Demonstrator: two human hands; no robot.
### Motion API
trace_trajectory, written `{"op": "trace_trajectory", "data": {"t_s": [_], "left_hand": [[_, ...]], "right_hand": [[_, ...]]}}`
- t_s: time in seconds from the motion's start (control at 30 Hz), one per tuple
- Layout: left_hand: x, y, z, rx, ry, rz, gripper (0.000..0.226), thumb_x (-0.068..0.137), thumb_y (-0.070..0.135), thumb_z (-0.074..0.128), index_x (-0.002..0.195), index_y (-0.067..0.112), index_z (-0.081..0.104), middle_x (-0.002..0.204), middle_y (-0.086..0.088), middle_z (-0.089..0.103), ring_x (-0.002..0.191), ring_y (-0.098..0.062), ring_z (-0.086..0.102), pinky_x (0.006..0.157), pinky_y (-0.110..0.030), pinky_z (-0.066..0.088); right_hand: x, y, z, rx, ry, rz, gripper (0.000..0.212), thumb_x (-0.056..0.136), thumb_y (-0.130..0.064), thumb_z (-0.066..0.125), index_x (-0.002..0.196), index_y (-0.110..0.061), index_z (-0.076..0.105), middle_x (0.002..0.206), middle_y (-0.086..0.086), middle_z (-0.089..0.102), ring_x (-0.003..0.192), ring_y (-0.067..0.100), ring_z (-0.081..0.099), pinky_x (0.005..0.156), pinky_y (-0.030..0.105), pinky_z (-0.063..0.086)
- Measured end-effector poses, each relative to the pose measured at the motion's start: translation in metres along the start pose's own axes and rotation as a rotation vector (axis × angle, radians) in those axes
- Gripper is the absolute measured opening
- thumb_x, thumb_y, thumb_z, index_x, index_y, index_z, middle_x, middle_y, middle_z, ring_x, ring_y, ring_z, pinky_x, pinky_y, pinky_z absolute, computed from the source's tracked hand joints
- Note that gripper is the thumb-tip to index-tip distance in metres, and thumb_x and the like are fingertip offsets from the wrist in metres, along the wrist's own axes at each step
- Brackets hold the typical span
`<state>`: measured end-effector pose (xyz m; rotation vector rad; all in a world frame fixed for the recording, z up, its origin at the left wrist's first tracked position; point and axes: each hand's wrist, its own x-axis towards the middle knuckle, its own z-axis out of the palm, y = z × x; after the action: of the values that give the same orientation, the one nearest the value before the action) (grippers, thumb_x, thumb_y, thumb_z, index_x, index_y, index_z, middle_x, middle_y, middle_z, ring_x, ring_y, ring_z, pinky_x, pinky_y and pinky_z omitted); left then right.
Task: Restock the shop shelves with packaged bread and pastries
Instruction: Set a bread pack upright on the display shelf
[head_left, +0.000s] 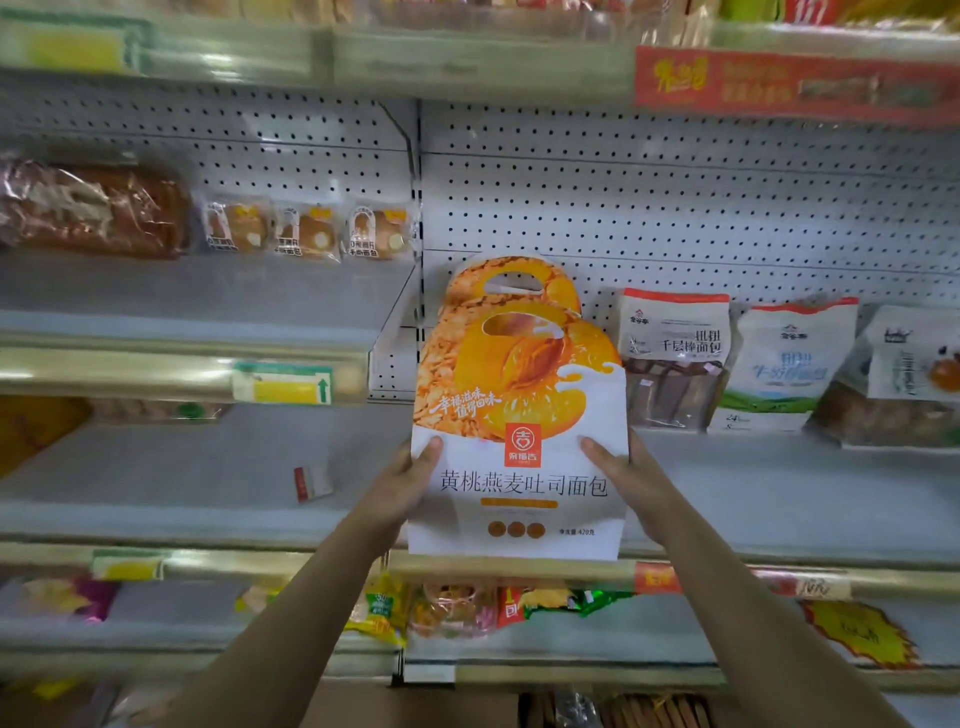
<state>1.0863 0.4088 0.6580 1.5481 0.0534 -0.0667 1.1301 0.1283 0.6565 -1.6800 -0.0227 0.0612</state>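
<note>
A tall white and orange bread bag (519, 415) with a cut-out handle stands upright at the front edge of the middle shelf (779, 499). A second identical bag (511, 283) shows just behind it. My left hand (402, 480) grips the front bag's left edge, thumb on its face. At the right edge my right hand (623, 478) holds it the same way.
Three packaged bread bags (675, 358) lean on the pegboard to the right. The upper left shelf holds a brown loaf (93, 210) and small wrapped buns (306, 231). A small red and white tag (311, 483) lies on the shelf to the left. Snack packs (457, 608) fill the lower shelf.
</note>
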Motion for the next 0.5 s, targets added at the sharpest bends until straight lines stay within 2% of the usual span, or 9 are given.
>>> {"op": "trace_trajectory", "data": {"t_s": [0.03,0.1,0.2,0.3,0.43,0.5], "left_hand": [[0.007,-0.001,0.001,0.013,0.001,-0.005,0.036,0.096,0.054,0.052,0.128,0.038,0.052,0.123,0.014,0.065,0.118,-0.011,0.058,0.09,-0.029,0.049],[0.023,-0.01,0.0,0.027,0.004,-0.006,0.062,0.079,0.071,0.059,0.132,0.042,0.05,0.131,0.011,0.062,0.124,-0.017,0.056,0.105,-0.044,0.045],[0.041,-0.03,-0.005,0.064,-0.039,-0.029,0.085,0.07,0.079,0.06,0.144,0.041,0.039,0.137,0.005,0.059,0.125,-0.02,0.057,0.107,-0.053,0.043],[0.048,-0.038,-0.003,0.062,-0.026,-0.006,0.088,0.072,0.078,0.06,0.146,0.037,0.037,0.138,0.005,0.058,0.124,-0.019,0.058,0.106,-0.051,0.046],[0.053,-0.04,-0.002,0.11,0.029,0.014,0.081,0.073,0.074,0.057,0.142,0.034,0.043,0.13,0.003,0.064,0.117,-0.02,0.062,0.1,-0.05,0.05],[0.05,-0.044,-0.003,0.137,0.066,0.024,0.084,0.072,0.075,0.056,0.142,0.031,0.043,0.127,0.002,0.064,0.115,-0.019,0.062,0.1,-0.048,0.051]], "right_hand": [[0.007,0.001,-0.001,-0.007,-0.004,0.001,0.056,0.088,-0.039,0.071,0.139,-0.029,0.049,0.125,-0.007,0.067,0.112,0.013,0.065,0.09,0.036,0.054],[0.019,0.008,-0.004,-0.016,-0.006,0.015,0.058,0.087,-0.042,0.072,0.139,-0.031,0.049,0.126,-0.007,0.067,0.113,0.014,0.064,0.096,0.042,0.052],[0.031,0.019,-0.005,-0.024,-0.022,0.015,0.07,0.079,-0.051,0.076,0.141,-0.034,0.046,0.126,-0.008,0.067,0.114,0.015,0.065,0.1,0.047,0.051],[0.041,0.024,-0.004,-0.02,-0.029,0.027,0.08,0.071,-0.06,0.075,0.141,-0.037,0.045,0.125,-0.009,0.068,0.113,0.015,0.065,0.1,0.049,0.05],[0.044,0.021,0.0,-0.07,-0.046,0.017,0.062,0.09,-0.041,0.07,0.144,-0.035,0.041,0.127,-0.012,0.065,0.113,0.007,0.062,0.097,0.038,0.049],[0.041,0.022,0.001,-0.084,-0.066,0.002,0.063,0.091,-0.037,0.068,0.146,-0.035,0.038,0.13,-0.013,0.062,0.115,0.006,0.06,0.096,0.036,0.048]]}}
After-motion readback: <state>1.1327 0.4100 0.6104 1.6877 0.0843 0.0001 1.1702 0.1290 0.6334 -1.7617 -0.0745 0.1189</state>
